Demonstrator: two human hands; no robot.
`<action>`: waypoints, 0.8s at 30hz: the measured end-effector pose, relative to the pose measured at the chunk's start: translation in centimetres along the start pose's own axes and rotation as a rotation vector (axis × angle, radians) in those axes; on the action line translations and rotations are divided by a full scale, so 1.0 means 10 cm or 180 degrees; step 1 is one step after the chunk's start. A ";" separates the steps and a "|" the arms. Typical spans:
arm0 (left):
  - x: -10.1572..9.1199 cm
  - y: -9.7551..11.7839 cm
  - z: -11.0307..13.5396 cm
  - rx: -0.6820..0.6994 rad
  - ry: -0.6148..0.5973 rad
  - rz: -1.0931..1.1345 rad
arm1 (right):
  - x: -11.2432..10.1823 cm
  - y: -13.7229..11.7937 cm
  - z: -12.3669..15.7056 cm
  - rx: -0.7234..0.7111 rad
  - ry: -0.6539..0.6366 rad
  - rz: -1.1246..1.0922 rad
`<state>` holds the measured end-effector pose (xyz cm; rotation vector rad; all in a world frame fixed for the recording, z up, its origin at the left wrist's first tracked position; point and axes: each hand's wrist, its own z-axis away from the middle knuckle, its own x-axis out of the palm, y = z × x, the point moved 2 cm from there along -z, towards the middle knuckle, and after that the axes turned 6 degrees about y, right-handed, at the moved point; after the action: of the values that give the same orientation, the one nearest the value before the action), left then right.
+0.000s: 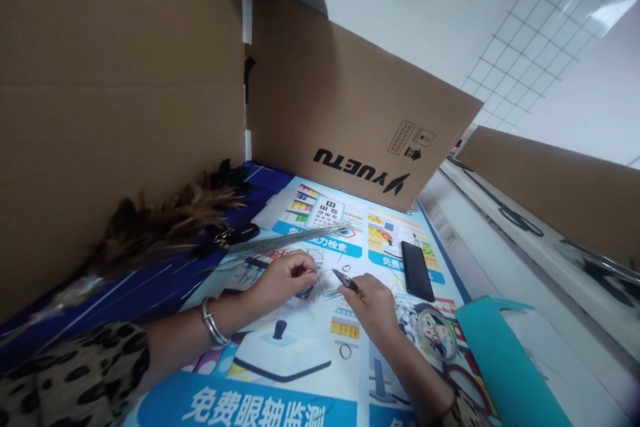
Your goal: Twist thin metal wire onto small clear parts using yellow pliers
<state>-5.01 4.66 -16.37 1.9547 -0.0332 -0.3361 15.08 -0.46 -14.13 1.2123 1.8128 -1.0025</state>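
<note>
My left hand (287, 277), with a silver bangle at the wrist, has its fingertips pinched together over the printed sheet (280, 353). What they hold is too small and blurred to name; fine wire-like strands show around the fingertips. A pair of pliers (347, 279) is gripped in my right hand (376, 310), its dark jaws pointing toward the left fingertips, a short gap away. Behind the hands lies a bundle of thin straight wires (295, 237). A small dark ring (345, 351) rests on the sheet between my forearms.
Brown and black feathers (185, 213) lie at left beside a cardboard wall (120, 113). Another cardboard panel (360, 107) stands behind. On the right are a black phone (417, 271), a round clear roll (437, 333) and a teal folder-like thing (505, 367).
</note>
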 end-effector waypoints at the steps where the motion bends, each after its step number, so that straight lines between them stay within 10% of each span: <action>1: 0.00 0.00 0.00 0.0005 0.0015 -0.0026 | 0.00 0.00 0.00 -0.0016 -0.0007 -0.0008; 24: 0.02 0.00 0.02 -0.0299 -0.0051 0.0335 | 0.01 -0.06 0.02 -0.0121 -0.0113 0.0073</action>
<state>-4.87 4.45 -16.53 1.8497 -0.1282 -0.2791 14.49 -0.71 -14.17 1.1826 1.7790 -0.9666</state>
